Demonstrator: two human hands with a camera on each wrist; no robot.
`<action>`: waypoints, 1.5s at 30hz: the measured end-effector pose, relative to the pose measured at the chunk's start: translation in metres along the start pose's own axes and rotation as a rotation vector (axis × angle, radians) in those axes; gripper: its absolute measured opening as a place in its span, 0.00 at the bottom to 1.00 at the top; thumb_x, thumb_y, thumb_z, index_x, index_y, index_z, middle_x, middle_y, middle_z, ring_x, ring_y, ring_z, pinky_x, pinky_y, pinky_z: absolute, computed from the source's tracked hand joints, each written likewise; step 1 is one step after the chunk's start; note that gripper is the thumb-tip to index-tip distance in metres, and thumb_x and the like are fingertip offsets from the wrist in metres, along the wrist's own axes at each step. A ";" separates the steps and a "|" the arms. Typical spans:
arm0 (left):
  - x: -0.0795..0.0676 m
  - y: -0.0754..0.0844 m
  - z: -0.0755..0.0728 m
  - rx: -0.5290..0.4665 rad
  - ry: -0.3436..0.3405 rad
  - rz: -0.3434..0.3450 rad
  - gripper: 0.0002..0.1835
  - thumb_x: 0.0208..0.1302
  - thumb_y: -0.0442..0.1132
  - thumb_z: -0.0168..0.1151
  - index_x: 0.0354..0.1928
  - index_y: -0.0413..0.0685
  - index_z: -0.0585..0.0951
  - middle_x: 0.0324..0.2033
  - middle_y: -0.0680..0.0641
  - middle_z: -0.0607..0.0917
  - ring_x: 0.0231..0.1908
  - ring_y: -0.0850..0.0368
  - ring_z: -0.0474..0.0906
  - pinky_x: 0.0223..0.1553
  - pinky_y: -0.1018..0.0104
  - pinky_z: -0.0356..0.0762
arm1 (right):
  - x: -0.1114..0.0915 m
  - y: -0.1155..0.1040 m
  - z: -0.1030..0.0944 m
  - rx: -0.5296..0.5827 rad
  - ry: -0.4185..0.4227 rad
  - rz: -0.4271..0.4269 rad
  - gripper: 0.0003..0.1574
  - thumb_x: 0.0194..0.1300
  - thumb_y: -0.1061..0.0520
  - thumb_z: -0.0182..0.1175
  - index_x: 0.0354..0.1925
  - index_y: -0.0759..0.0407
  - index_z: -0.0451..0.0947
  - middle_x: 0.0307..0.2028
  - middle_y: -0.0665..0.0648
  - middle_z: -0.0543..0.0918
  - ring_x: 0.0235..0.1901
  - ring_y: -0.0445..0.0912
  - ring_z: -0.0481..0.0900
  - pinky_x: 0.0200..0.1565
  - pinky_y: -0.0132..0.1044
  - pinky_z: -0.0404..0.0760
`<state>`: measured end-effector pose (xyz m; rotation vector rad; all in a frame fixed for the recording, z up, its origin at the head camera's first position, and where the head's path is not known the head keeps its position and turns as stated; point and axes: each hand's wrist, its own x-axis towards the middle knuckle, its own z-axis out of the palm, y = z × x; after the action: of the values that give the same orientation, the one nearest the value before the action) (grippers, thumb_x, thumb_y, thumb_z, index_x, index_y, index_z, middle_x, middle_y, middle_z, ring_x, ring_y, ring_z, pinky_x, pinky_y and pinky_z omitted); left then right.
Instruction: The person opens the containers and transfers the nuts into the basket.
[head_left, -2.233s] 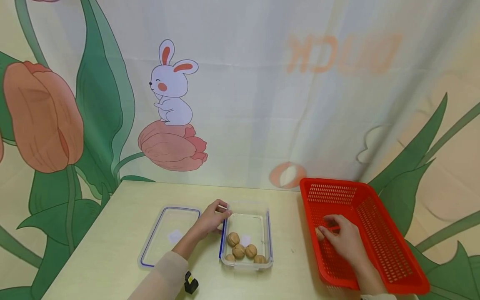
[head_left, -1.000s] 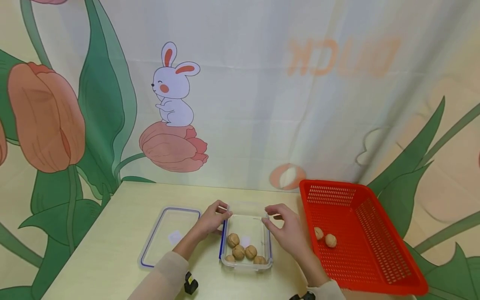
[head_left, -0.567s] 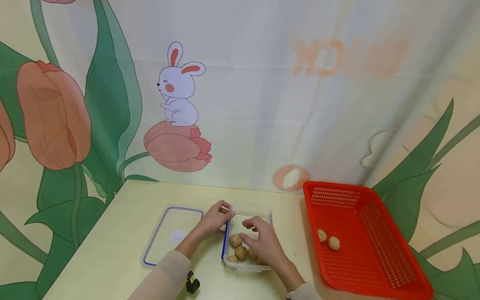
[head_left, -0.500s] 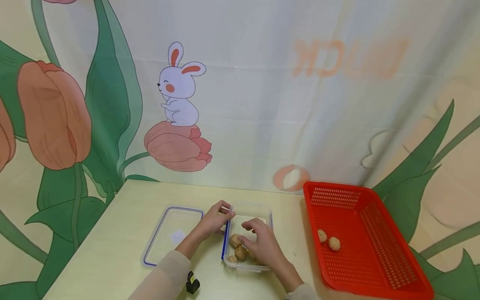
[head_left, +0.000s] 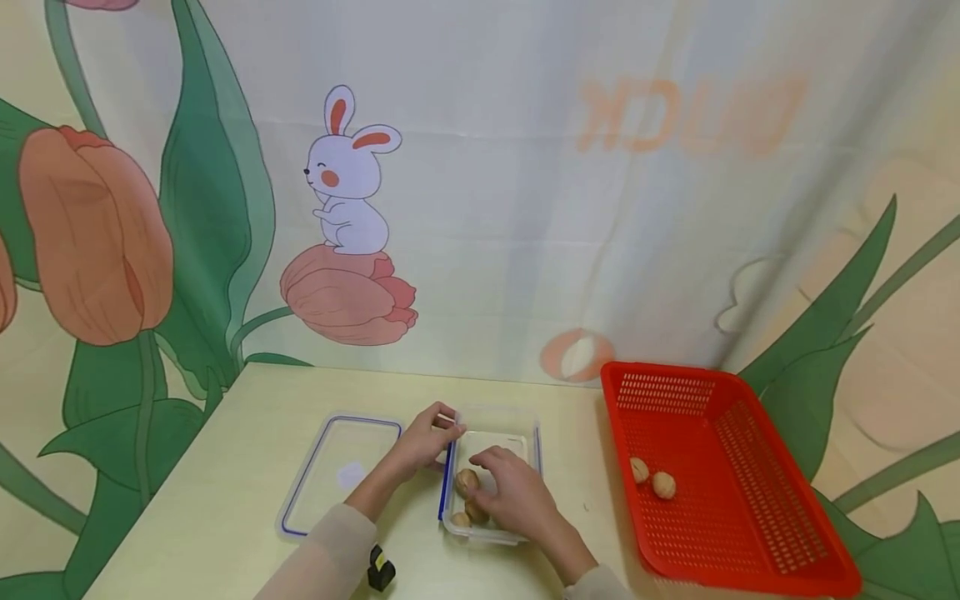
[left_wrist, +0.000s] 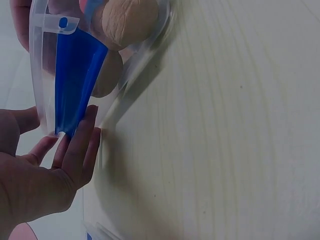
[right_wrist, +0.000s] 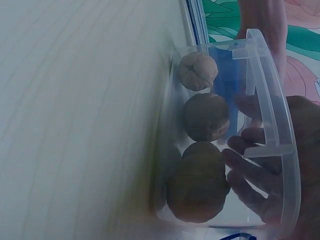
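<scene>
Inside clr plastic box (head_left: 492, 537), R hand (head_left: 517, 493) spread by rough rnd walnuts (head_left: 467, 481); L hand (head_left: 422, 442) pinching box side.

The person wears plain, cream-beige long sleeves, the left sleeve (head_left: 322, 552) ending short of the bare left hand (head_left: 424, 442), the right sleeve (head_left: 597, 583) short of the bare right hand (head_left: 517, 493), with a black, yellow-marked block (head_left: 381, 569) beside the left cuff.

A rectangular box of transparent plastic with blue clips along its long sides (head_left: 480, 442) stands upright and uncovered on the pale yellow worktop (head_left: 225, 492). Inside it, several round, light-brown walnuts with rough shells (head_left: 467, 480) lie close together toward the near short wall, some partly hidden, so their full number cannot be told.
</scene>
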<state>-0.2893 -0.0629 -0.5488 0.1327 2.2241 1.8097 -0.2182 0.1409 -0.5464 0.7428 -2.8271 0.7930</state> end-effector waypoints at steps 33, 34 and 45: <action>0.001 -0.002 -0.002 -0.003 0.002 0.005 0.20 0.77 0.43 0.65 0.62 0.40 0.74 0.58 0.35 0.77 0.50 0.43 0.78 0.32 0.46 0.90 | 0.003 -0.002 0.003 -0.096 -0.071 -0.060 0.16 0.60 0.52 0.76 0.47 0.48 0.85 0.38 0.43 0.82 0.33 0.36 0.73 0.33 0.33 0.76; 0.001 -0.002 -0.002 -0.003 0.003 0.004 0.20 0.77 0.43 0.65 0.61 0.40 0.74 0.58 0.35 0.76 0.50 0.43 0.78 0.32 0.46 0.90 | 0.003 -0.002 0.003 -0.096 -0.071 -0.059 0.17 0.60 0.53 0.75 0.47 0.48 0.84 0.38 0.43 0.82 0.34 0.36 0.74 0.33 0.33 0.77; 0.001 -0.001 0.000 -0.001 0.001 0.003 0.20 0.78 0.43 0.65 0.62 0.39 0.74 0.58 0.34 0.76 0.51 0.42 0.78 0.32 0.47 0.90 | 0.001 -0.002 0.003 -0.107 -0.065 -0.071 0.15 0.58 0.53 0.74 0.45 0.49 0.87 0.36 0.45 0.82 0.33 0.37 0.74 0.31 0.33 0.76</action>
<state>-0.2901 -0.0629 -0.5500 0.1351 2.2247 1.8128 -0.2186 0.1378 -0.5475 0.8622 -2.8556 0.6130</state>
